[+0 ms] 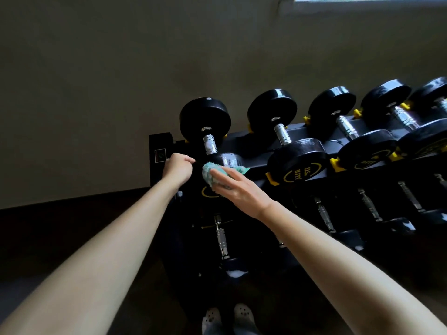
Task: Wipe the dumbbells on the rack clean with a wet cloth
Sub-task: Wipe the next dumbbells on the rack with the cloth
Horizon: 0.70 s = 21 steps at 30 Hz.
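Directly under right hand (238, 189), teal cloth (209, 174)

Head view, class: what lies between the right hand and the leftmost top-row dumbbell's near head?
A teal cloth, pressed under the right hand against that dumbbell head; the head view shows it.

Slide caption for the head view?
Right hand presses teal fluffy cloth on leftmost black dumbbell; left hand curled beside it.

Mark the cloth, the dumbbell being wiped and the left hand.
cloth (208, 174): head view, on its fluffy left part.
dumbbell (210, 144): head view, on its chrome bar.
left hand (178, 166): head view, on the back of the hand.
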### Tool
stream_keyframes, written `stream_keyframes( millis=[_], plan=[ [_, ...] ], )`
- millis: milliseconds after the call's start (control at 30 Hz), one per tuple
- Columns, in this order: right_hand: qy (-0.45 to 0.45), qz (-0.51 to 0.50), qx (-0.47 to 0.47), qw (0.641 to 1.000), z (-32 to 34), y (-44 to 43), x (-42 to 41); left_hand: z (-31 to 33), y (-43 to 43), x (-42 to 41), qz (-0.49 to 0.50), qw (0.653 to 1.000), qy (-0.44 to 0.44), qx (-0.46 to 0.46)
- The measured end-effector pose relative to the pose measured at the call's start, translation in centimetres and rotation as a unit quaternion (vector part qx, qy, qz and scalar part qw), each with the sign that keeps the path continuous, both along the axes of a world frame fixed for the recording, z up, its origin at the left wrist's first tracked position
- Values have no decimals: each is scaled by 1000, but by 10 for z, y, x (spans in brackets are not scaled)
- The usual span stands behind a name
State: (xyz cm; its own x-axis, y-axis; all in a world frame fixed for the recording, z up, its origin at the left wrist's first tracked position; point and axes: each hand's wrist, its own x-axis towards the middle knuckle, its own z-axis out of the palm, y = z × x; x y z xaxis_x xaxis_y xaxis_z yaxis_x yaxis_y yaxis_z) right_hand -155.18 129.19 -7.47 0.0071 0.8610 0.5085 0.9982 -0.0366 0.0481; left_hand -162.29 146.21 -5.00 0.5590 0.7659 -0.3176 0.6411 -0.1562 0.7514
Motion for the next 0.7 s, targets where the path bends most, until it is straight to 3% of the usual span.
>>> stream_keyframes(
  millis=[333,467,533,600,700],
  plan=[
    [184,-95,151,967,-29,-4,1,3,-3,1,-5,1000,26,17],
    [305,-191,125,925,-19,-6,-4,7,-8,2,-16,999,43,28],
    [378,-257,88,885,-15,-6,0,8,-8,4,-18,998,49,36],
    [457,-357,17,815,-12,-11,13,9,-8,5,-22,997,57,46],
    [488,-453,-59,743,-5,-25,26,13,-8,8,-35,995,76,61]
  ],
)
